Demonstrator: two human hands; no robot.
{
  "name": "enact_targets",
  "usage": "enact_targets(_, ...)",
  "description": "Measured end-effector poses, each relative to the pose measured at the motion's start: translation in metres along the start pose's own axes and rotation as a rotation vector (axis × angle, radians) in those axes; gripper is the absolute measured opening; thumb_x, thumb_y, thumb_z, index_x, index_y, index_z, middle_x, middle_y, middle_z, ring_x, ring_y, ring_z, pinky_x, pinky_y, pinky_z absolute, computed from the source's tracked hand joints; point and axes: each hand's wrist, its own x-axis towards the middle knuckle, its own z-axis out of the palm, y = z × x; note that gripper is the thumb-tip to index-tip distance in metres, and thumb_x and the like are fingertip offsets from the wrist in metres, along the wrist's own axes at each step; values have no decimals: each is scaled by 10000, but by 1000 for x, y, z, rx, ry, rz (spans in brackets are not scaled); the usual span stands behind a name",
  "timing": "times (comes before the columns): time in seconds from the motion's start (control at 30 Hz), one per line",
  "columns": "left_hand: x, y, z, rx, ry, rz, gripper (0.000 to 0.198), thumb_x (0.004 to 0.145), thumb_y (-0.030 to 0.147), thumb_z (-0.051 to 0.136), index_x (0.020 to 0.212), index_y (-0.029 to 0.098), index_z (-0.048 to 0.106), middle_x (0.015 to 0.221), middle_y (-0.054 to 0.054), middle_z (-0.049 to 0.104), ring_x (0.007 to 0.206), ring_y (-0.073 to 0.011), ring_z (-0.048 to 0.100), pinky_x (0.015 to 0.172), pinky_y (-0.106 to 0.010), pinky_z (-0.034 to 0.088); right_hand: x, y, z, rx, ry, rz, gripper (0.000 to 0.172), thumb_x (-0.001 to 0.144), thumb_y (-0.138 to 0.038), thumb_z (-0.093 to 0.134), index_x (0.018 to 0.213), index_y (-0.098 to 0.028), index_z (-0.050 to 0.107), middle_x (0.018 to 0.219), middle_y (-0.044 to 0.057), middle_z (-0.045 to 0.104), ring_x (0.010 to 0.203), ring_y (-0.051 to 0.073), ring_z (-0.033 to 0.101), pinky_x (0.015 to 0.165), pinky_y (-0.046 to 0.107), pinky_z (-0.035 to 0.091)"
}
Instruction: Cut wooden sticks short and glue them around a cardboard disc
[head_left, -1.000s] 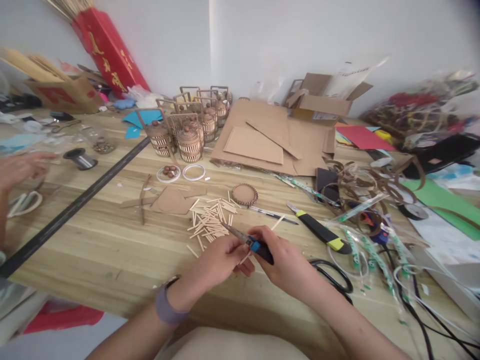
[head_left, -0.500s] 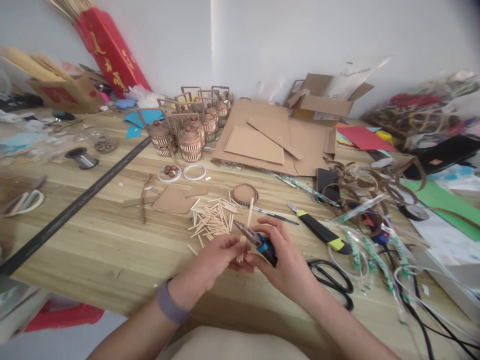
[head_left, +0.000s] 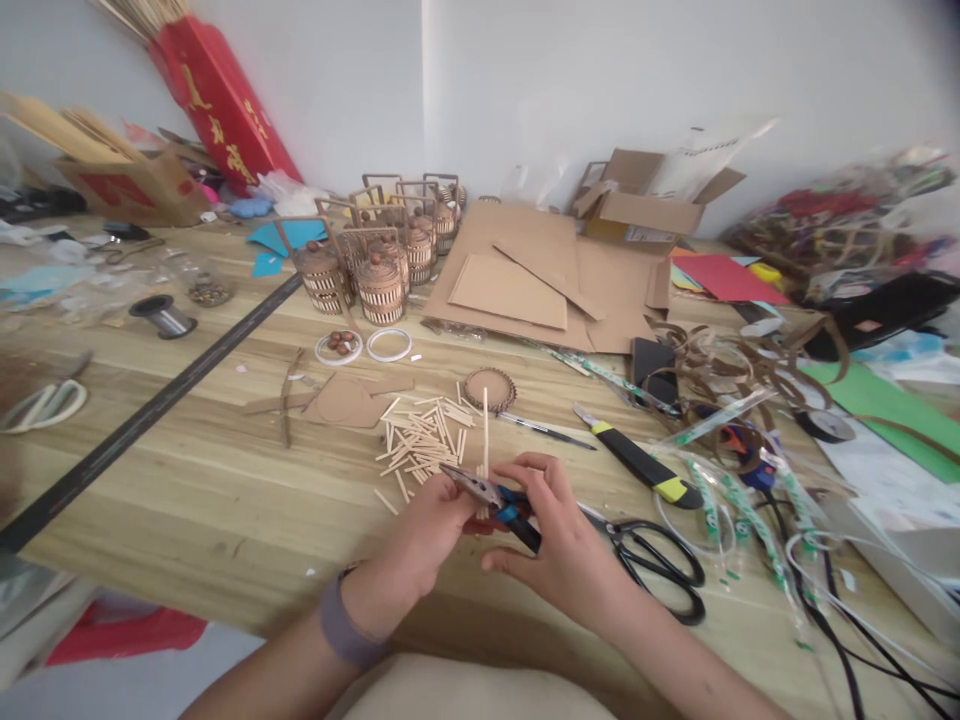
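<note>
While left fingers (head_left: 448,494) pinch pale, slim sticks (head_left: 486,430) | right fingers (head_left: 553,482) hold grey-nosed, blue-and-black pliers (head_left: 489,494)

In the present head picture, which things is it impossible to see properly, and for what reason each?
In the head view:
- Lower end of the upright, thin pale wooden stick: hidden behind the blue-and-black metal pliers and left hand.
- Rear ones among the small brown woven baskets: partly covered by front ones.
- Inside of the open brown cardboard box: blocked by its flaps.
</note>
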Motion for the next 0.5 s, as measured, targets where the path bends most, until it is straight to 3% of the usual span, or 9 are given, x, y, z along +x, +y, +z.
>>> enact_targets(0.13,-2,5,-7,46,-35,-32,388,683,497,744,823,146,658,735,-42,701,733,-181,649,746,-311,492,-7,-4,-28,196,-251,265,349,847,-478,593,1070,-211,567,1004,64,588,943,235,574,855,379,472)
enact_targets(0.27,-5,9,-11,140,-53,-36,377,729,502,705,829,146,638,720,-43,711,698,-172,661,731,-307,493,-13,3,-56,356,-474,502,362,833,-519,561,977,-189,602,925,40,607,872,207,535,778,325,426)
enact_targets(0.4,-9,11,-9,231,-108,-43,337,757,479,668,772,144,634,706,-38,704,666,-160,652,696,-289,481,-20,8,-64,478,-572,698,378,764,-477,638,1012,-193,618,922,23,595,814,169,503,714,286,388)
enact_targets(0.5,-12,11,-5,274,-163,-69,337,772,481,644,753,145,628,691,-37,700,663,-163,654,675,-283,471,-19,5,-60,496,-592,714,334,761,-436,644,993,-196,623,904,17,586,810,160,499,698,275,383)
